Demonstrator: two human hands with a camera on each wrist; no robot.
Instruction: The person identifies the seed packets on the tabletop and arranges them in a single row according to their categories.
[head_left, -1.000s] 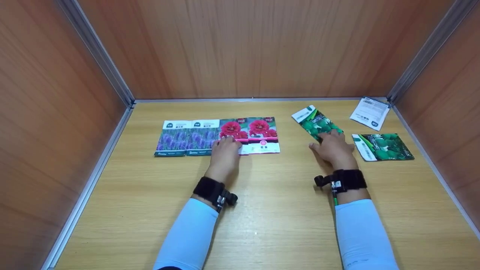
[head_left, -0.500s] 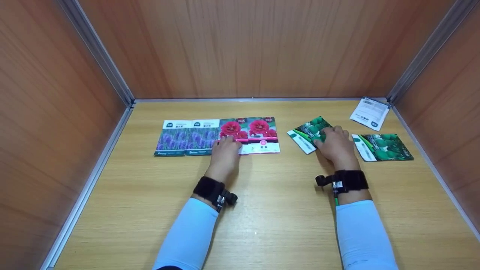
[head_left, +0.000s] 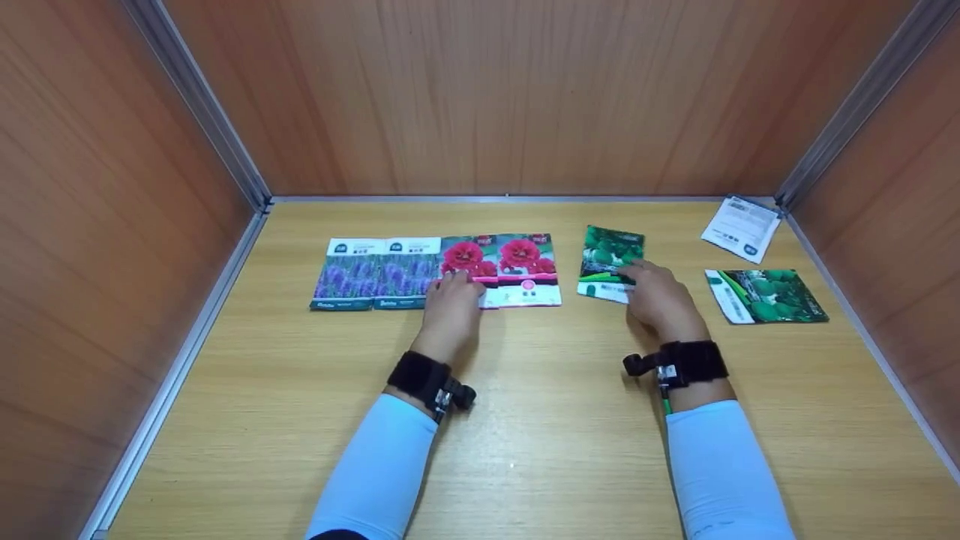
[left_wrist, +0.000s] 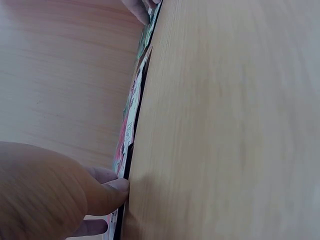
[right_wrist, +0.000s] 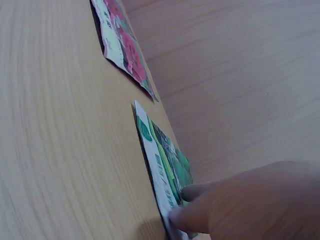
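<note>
A row of seed packets lies flat: two lavender seed packets (head_left: 345,276) on the left, overlapping or edge to edge with two red-flower seed packets (head_left: 527,262). My left hand (head_left: 452,306) rests on the left red-flower packet, its thumb (left_wrist: 116,189) at the near edge and its fingers reaching over the face. Right of the row, a green seed packet (head_left: 609,244) lies almost upright to me, white strip nearest. My right hand (head_left: 660,298) holds it at its right side, with thumb and fingertip on the packet in the right wrist view.
Another green seed packet (head_left: 772,296) lies sideways on the right of the table (head_left: 540,420). Behind it, a white packet (head_left: 741,229) lies back side up in the far right corner. Wooden panels (head_left: 495,97) enclose the table at the back and sides.
The green packet under my right hand has turned counterclockwise from slanting to nearly straight, its white strip swinging from far left to nearest me. My left hand has stayed in place.
</note>
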